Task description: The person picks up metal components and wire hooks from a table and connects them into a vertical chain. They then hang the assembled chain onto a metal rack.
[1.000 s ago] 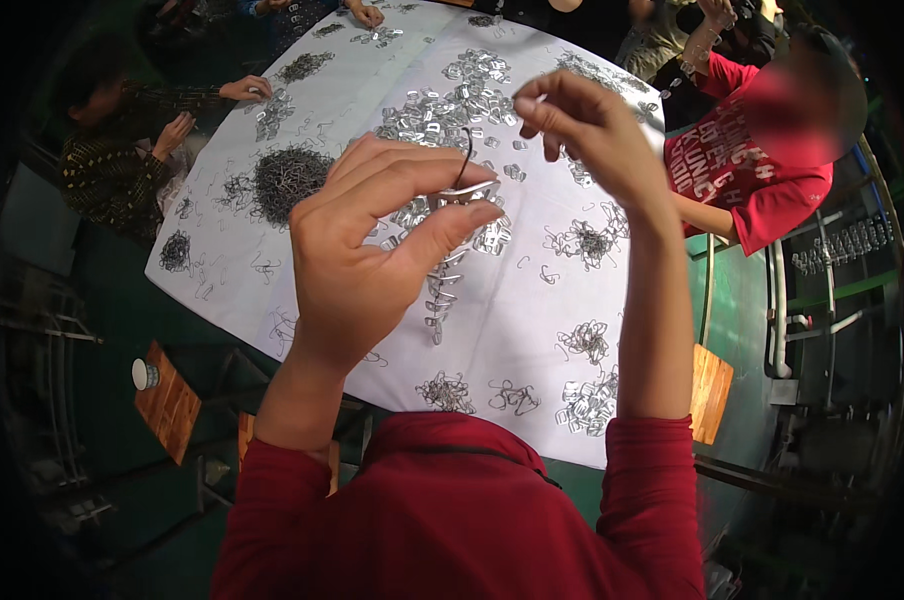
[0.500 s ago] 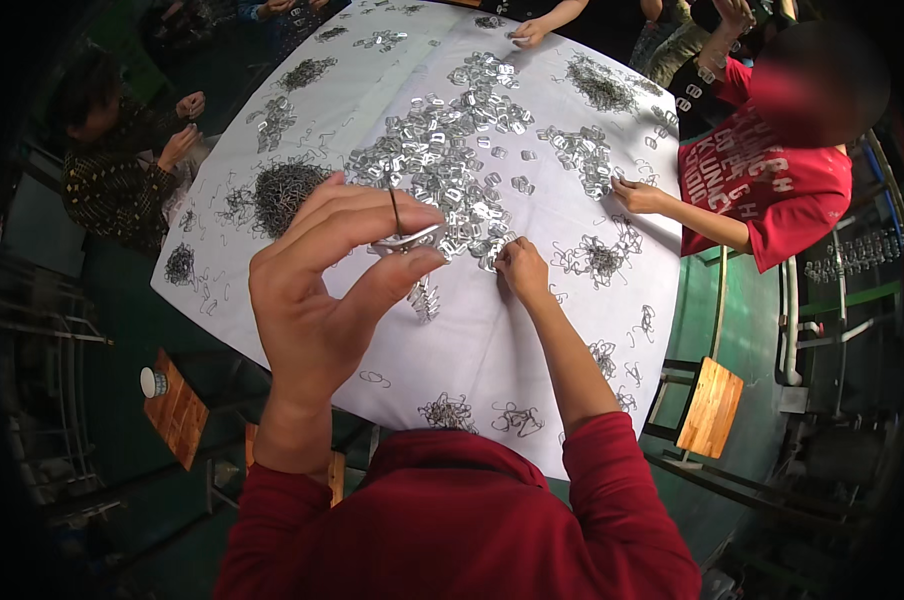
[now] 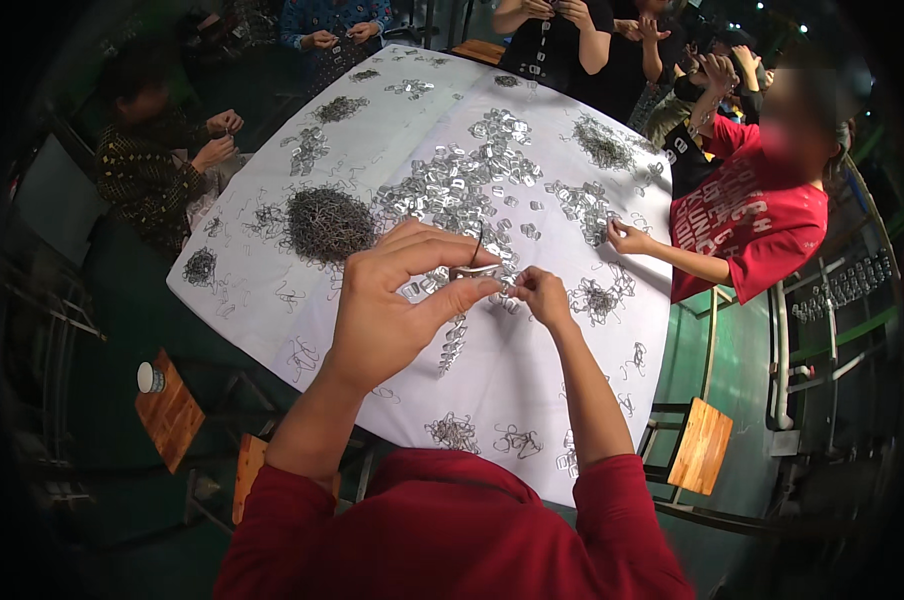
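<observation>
My left hand [image 3: 387,300] is raised over the table, its thumb and fingers closed on a flat silver metal piece [image 3: 475,271]. A thin dark wire hook [image 3: 479,243] sticks up from that piece. Below the hand hangs a chain of linked silver pieces [image 3: 452,348]; its upper end is hidden by my fingers. Close by on the right, my right hand [image 3: 545,300] pinches at a small silver metal piece [image 3: 509,287], partly covered by the fingertips. Behind both hands lies a heap of loose silver buckle-like pieces [image 3: 442,190].
A dense pile of dark wire hooks [image 3: 330,225] lies left on the white-covered table [image 3: 382,120]. Smaller hook piles [image 3: 454,432] are scattered around. A co-worker in red [image 3: 747,215] reaches in from the right; others work at the far and left edges. Wooden stools [image 3: 700,445] stand beside the table.
My right hand has come up from the heap to beside my left hand. The left hand has moved right with its piece and hanging chain. The view has shifted, showing more beyond the table's far edge.
</observation>
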`<state>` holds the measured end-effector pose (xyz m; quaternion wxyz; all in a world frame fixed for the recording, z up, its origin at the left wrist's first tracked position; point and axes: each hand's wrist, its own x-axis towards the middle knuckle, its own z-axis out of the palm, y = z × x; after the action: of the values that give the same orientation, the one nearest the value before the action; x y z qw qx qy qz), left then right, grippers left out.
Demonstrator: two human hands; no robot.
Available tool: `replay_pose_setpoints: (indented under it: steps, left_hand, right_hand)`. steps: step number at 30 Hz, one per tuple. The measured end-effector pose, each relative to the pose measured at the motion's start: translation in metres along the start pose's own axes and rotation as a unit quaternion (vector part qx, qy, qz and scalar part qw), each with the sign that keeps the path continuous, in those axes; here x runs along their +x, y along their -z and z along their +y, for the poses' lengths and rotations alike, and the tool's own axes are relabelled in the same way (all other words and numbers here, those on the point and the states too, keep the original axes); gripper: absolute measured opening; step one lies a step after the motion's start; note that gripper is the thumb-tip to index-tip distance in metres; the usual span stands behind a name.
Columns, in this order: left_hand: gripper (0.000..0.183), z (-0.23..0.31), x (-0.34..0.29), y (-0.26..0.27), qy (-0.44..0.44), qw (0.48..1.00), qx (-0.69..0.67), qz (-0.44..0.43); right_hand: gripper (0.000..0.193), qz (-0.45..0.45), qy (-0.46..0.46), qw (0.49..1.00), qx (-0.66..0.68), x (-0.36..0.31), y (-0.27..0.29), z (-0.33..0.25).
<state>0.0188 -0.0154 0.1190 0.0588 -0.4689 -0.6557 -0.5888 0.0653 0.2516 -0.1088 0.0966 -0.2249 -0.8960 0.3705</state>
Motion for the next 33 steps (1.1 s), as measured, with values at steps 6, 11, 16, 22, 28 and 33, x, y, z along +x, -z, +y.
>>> replay_pose_setpoints:
  steps: [6,11,16,22,28,33]
  left_hand:
    - [0.019,0.007,-0.011,0.003,0.015,1.0,-0.009,0.001]
    - [0.019,0.014,-0.011,0.002,-0.003,1.0,-0.015,0.006]
    - [0.019,0.015,-0.016,0.001,0.005,1.0,-0.027,0.0]
    - [0.028,0.02,-0.005,-0.001,0.031,0.991,-0.109,0.073]
    - [0.021,0.018,0.01,0.0,0.07,0.977,-0.19,0.065]
    - [0.02,0.01,0.012,0.015,0.047,0.977,-0.186,0.092]
  right_hand:
    - [0.015,0.018,0.214,0.92,0.327,-0.051,0.118,-0.223]
    - [0.013,0.03,0.304,0.926,0.222,-0.08,0.139,-0.254]
    - [0.014,0.045,0.309,0.917,0.247,-0.092,0.148,-0.258]
    - [0.012,0.062,0.346,0.909,0.226,-0.09,0.15,-0.262]
    - [0.014,0.076,0.391,0.873,0.282,-0.073,0.14,-0.243]
    - [0.02,0.261,0.188,0.942,0.094,-0.007,0.064,-0.07]
